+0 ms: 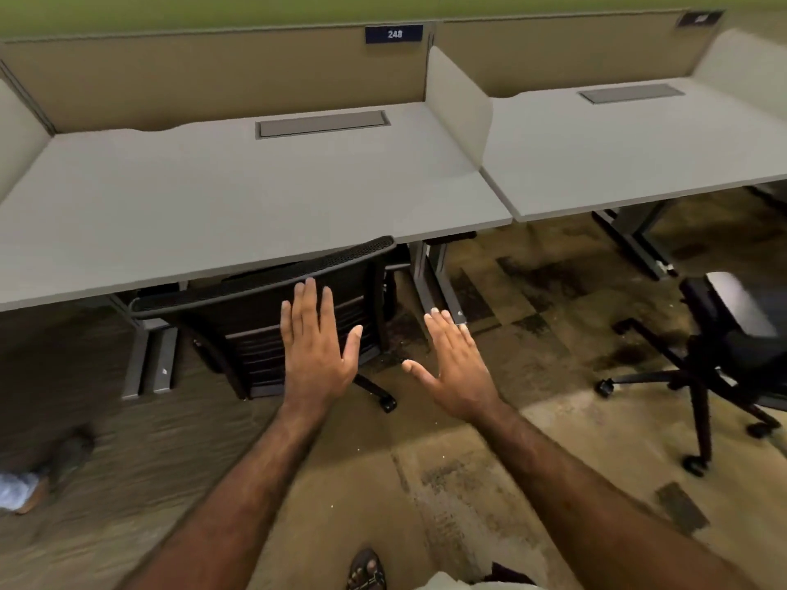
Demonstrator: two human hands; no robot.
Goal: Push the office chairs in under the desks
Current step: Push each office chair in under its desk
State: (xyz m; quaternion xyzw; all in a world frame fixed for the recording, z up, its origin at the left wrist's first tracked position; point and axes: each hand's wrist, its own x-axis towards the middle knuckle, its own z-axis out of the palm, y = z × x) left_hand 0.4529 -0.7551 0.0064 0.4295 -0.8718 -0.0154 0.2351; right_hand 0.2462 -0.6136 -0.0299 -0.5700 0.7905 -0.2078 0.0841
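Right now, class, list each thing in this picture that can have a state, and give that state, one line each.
Left chair: pushed in, backrest at the desk edge.
Right chair: pulled out, clear of its desk.
Left desk: bare top, cable flap shut.
Right desk: bare top, cable flap shut.
Left hand: open, flat.
Right hand: open, empty.

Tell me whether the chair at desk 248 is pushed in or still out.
Pushed in: the black mesh chair has its backrest top at the desk front edge, seat hidden beneath.
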